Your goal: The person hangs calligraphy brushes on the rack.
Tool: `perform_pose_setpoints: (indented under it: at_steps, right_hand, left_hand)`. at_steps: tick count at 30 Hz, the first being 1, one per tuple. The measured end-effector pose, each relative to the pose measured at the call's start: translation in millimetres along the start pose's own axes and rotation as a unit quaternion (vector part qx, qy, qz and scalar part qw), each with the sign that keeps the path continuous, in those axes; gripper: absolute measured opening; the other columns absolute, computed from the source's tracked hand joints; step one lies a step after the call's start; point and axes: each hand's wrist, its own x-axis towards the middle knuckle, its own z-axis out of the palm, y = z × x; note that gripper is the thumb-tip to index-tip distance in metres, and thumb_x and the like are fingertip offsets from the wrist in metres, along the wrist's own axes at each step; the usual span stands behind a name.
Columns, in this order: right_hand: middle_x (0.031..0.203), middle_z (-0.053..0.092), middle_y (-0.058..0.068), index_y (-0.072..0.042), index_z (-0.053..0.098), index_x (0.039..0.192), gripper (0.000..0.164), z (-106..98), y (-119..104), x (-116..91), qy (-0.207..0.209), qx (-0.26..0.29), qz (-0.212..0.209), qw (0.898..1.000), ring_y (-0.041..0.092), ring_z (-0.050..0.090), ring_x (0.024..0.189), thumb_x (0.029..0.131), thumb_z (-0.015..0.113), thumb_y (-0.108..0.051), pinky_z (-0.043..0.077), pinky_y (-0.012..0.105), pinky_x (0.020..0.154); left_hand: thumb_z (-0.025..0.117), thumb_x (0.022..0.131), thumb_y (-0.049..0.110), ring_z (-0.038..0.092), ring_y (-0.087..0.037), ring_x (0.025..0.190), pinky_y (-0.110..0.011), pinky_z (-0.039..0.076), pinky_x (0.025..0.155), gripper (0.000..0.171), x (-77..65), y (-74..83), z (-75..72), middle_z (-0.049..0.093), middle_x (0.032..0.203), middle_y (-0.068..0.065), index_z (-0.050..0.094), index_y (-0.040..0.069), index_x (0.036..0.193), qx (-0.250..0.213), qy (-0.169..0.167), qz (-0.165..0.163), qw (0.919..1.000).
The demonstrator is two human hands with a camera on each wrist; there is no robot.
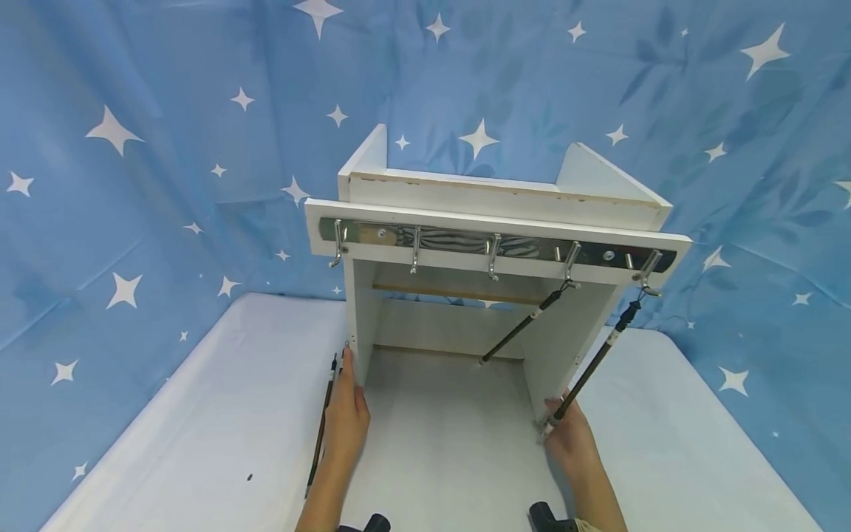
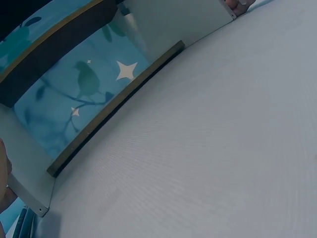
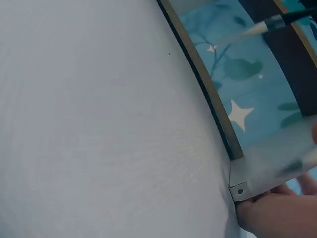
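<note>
A white wooden hook shelf (image 1: 505,207) stands on a white-covered table, with a metal rail (image 1: 452,239) of several hooks across its front. My left hand (image 1: 347,414) grips the bottom of its left side panel (image 1: 360,310), thumb on the inner face. At the bottom of the right side panel (image 1: 558,347), my right hand (image 1: 572,440) holds on, fingers along the outer face in the right wrist view. Two paintbrushes hang by loops from the rightmost hooks: one paintbrush (image 1: 525,329) inward, another paintbrush (image 1: 598,360) in front of my right hand.
Beside my left forearm, dark-handled slim brushes (image 1: 322,425) lie outside the left panel. A small dark speck (image 1: 249,477) sits on the white table cover (image 1: 199,414). Behind everything hangs a blue curtain (image 1: 219,148) with white stars.
</note>
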Motion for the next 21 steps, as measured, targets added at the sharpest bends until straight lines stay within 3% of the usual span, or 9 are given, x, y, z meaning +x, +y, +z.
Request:
perform_pose_setpoints:
  at_steps: [2,4,8,11,13,15,18,21]
  right_hand:
    - [0.153,0.002,0.0,-0.03,0.013,0.146,0.057,1.7,4.7,3.6,0.01,-0.083,0.003,0.997,0.023,-0.015,0.14,0.097,0.039,-0.021,-0.017,0.053,0.109]
    - [0.154,-0.007,0.006,-0.02,0.006,0.148,0.064,3.2,6.3,4.7,0.027,-0.172,0.0,0.985,0.031,-0.013,0.14,0.096,0.044,-0.027,-0.008,0.058,0.11]
    - [0.152,0.005,0.018,-0.009,0.011,0.147,0.068,3.5,4.4,1.9,0.053,-0.286,-0.011,0.957,0.041,0.001,0.139,0.095,0.041,-0.041,0.007,0.062,0.109]
    - [0.148,0.016,0.025,-0.006,0.016,0.146,0.069,4.3,3.8,1.0,0.072,-0.368,-0.02,0.927,0.047,0.013,0.135,0.094,0.036,-0.048,0.016,0.065,0.105]
    - [0.146,0.023,0.026,-0.006,0.02,0.144,0.068,5.5,4.9,1.6,0.078,-0.408,-0.024,0.909,0.047,0.019,0.133,0.094,0.035,-0.049,0.02,0.065,0.103]
    - [0.145,0.023,0.027,-0.005,0.02,0.145,0.066,6.5,6.7,2.3,0.074,-0.426,-0.034,0.901,0.047,0.019,0.133,0.095,0.034,-0.047,0.02,0.064,0.104]
    - [0.146,0.021,0.027,-0.007,0.017,0.146,0.064,6.8,9.5,2.4,0.073,-0.43,-0.047,0.899,0.046,0.017,0.134,0.096,0.034,-0.044,0.018,0.063,0.106]
    - [0.146,0.02,0.027,-0.008,0.013,0.147,0.065,5.8,12.2,1.8,0.081,-0.444,-0.048,0.891,0.046,0.017,0.134,0.096,0.032,-0.044,0.018,0.063,0.105]
  left_hand:
    - [0.05,0.087,-0.007,0.05,-0.039,0.116,-0.046,0.05,0.086,0.074,-0.2,-0.6,0.0,0.042,0.136,-0.022,0.014,0.017,0.148,0.001,0.001,-0.004,1.0]
    - [0.05,0.087,-0.007,0.05,-0.039,0.115,-0.046,0.05,0.085,0.074,0.0,-0.1,0.3,0.042,0.135,-0.022,0.014,0.017,0.148,0.001,0.001,-0.007,1.0]
    - [0.051,0.087,-0.005,0.051,-0.039,0.115,-0.047,0.051,0.083,0.076,1.3,3.0,1.7,0.043,0.135,-0.022,0.012,0.018,0.148,-0.001,-0.002,-0.009,1.0]
    - [0.051,0.087,-0.005,0.051,-0.039,0.115,-0.048,0.051,0.083,0.076,2.0,4.9,1.2,0.042,0.136,-0.022,0.012,0.018,0.148,-0.001,-0.001,-0.004,1.0]
    - [0.05,0.086,-0.007,0.049,-0.039,0.117,-0.049,0.05,0.084,0.076,2.1,5.6,-2.1,0.04,0.138,-0.022,0.013,0.016,0.148,-0.008,-0.001,-0.003,1.0]
    - [0.047,0.086,-0.008,0.045,-0.037,0.121,-0.05,0.048,0.088,0.075,3.4,6.2,-7.7,0.037,0.141,-0.021,0.012,0.017,0.148,-0.018,-0.016,-0.013,0.9996]
    - [0.043,0.087,-0.007,0.044,-0.034,0.124,-0.048,0.046,0.092,0.071,7.6,7.4,-20.5,0.035,0.143,-0.019,0.015,0.017,0.147,-0.034,-0.055,-0.028,0.9975]
    - [0.044,0.089,-0.001,0.059,-0.028,0.103,-0.037,0.053,0.079,0.061,10.7,6.4,-34.4,0.048,0.134,-0.016,0.025,0.014,0.145,-0.014,-0.09,-0.043,0.9949]
